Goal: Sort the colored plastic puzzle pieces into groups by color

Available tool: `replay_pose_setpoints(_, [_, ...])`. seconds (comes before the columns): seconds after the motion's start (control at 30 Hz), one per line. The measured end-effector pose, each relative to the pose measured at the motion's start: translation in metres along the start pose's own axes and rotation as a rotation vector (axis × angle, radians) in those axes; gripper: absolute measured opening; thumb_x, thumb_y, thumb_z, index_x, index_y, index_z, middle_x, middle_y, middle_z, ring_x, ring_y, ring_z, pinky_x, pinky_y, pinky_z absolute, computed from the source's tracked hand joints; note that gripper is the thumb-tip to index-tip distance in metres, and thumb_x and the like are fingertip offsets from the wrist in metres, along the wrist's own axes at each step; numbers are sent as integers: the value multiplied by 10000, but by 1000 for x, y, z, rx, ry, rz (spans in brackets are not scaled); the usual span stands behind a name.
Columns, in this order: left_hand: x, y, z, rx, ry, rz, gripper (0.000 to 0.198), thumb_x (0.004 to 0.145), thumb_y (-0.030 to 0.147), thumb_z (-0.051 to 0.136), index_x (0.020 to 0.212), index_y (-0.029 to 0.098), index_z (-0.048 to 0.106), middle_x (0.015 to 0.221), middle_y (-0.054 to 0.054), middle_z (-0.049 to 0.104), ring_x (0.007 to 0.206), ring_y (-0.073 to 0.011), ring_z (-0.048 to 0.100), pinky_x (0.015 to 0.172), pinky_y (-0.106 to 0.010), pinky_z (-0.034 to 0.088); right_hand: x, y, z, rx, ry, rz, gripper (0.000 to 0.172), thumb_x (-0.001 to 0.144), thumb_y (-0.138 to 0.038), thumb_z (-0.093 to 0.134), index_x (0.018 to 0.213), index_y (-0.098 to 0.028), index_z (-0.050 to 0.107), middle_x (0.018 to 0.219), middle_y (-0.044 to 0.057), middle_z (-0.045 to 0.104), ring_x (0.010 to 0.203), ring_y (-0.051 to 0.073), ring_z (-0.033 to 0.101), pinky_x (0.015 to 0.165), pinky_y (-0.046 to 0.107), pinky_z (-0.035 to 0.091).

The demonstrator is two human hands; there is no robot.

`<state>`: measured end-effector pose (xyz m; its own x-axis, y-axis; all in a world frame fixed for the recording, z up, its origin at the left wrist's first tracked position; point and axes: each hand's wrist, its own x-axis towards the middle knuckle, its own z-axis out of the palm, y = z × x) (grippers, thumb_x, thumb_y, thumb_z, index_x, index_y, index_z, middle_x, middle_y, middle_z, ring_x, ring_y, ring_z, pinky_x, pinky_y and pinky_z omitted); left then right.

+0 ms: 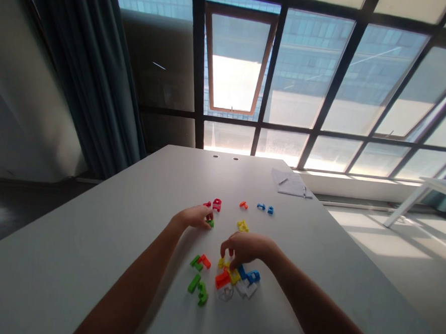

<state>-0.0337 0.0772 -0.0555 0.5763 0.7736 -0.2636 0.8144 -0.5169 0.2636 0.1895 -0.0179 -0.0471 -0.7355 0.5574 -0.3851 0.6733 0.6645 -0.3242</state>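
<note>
Two hands over small coloured plastic pieces on a white worktop (108,240); left at a green piece, right at the mixed pile.
L→R: near-side group, green pieces (193,283) plus a red-orange one (204,261); left hand (194,216) beyond it, fingers bent over a green piece (211,224) and partly hiding it, can't tell if gripped; pink-red pieces (216,205) just past those fingers; pile with red-orange (221,279), yellow (235,276), white (246,289) and blue (253,276) pieces close together; right hand (250,245) over the pile's far edge, fingers curled down around a small yellow piece (222,263), grip can't be told; farther out, a yellow piece (243,226), an orange one (244,205), two blue ones (270,210); paper (292,181) at far right corner.
</note>
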Motion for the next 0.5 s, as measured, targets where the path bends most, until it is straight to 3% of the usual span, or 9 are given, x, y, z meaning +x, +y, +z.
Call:
replay_pose_setpoints(0.2, [-6, 5, -10, 11, 21, 62, 436, 782, 347, 750, 1187, 196, 693, 1232, -88, 707, 1095, -255, 660, 924, -303, 519, 0, 3, -2, 31, 2, 35, 382, 784, -291, 856, 1136, -228, 720, 905, -4, 734, 786, 146, 640, 658, 212, 409])
replay_pose_setpoints(0.33, [-23, 33, -29, -77, 121, 171, 400, 844, 213, 666, 1243, 181, 678, 1273, -96, 689, 1049, -229, 680, 933, -306, 530, 0, 6, -1, 39, 40, 1, 562, 740, -310, 883, 1261, -263, 676, 924, 1, 712, 857, 173, 638, 699, 225, 420])
replay_pose_setpoints(0.5, [-50, 74, -51, -283, 73, 393, 382, 927, 250, 616, 1308, 230, 639, 1257, -61, 702, 1042, -200, 695, 869, -292, 560, 0, 3, 0, 18, 22, -30, 456, 743, -283, 862, 1176, -242, 724, 1033, 38, 678, 890, 183, 623, 732, 243, 434])
